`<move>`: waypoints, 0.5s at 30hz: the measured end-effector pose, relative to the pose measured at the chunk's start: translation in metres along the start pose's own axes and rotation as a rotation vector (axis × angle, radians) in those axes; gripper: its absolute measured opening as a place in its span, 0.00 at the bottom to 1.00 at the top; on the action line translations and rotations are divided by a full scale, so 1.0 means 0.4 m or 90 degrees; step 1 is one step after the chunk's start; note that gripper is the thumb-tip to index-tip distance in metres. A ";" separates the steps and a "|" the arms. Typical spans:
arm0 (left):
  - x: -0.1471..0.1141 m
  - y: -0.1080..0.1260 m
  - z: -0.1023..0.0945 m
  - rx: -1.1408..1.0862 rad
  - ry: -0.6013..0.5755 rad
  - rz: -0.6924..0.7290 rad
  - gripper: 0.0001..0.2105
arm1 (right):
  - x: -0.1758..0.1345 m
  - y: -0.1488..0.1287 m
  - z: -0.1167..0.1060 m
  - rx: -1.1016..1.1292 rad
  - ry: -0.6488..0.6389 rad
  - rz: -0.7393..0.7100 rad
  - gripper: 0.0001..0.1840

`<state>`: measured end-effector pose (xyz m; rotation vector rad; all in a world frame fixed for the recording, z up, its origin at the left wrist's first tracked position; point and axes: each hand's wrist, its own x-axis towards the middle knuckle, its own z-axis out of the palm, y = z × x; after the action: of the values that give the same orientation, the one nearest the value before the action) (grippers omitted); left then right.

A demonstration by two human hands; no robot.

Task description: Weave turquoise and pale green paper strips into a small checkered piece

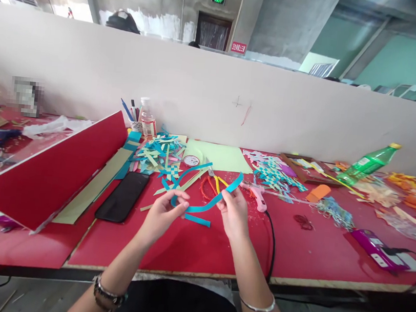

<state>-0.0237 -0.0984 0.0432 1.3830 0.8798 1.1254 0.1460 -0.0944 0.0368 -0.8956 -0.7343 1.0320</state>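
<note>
A long blue paper strip (203,207) curves between my two hands above the red table. My left hand (166,211) pinches it near a bend, where the strip loops back up and away. Thumb and fingers of my right hand (232,210) grip it close to its other end, which sticks up past the fingertips. A short blue strip (197,220) lies on the table just beneath. Beyond my hands are orange-handled scissors (209,188), yellow-handled pliers (221,183) and a pink glue gun (259,198) with a black cord.
A black phone (123,197) and an upright red board (55,171) are on the left. Behind lie a pile of cut paper strips (160,154), a tape roll (192,160) and a pale green sheet (219,154). A green bottle (371,164) and purple power strip (379,250) are right.
</note>
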 end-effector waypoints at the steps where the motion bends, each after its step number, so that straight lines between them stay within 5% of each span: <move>1: -0.002 -0.005 -0.004 0.028 0.006 0.000 0.10 | -0.007 0.006 -0.005 -0.034 0.013 -0.020 0.09; 7: -0.013 -0.029 -0.033 0.119 -0.046 -0.053 0.11 | -0.040 0.018 -0.041 -0.463 0.045 -0.208 0.13; 11: -0.023 -0.030 -0.034 0.089 -0.172 -0.139 0.15 | -0.050 0.027 -0.054 -0.733 -0.065 -0.377 0.15; 15: -0.029 -0.026 -0.028 0.039 -0.170 -0.174 0.17 | -0.060 0.037 -0.057 -0.914 -0.163 -0.442 0.17</move>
<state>-0.0369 -0.1050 0.0307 1.3770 0.8818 0.6943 0.1512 -0.1192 0.0112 -1.5129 -1.9148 -0.1729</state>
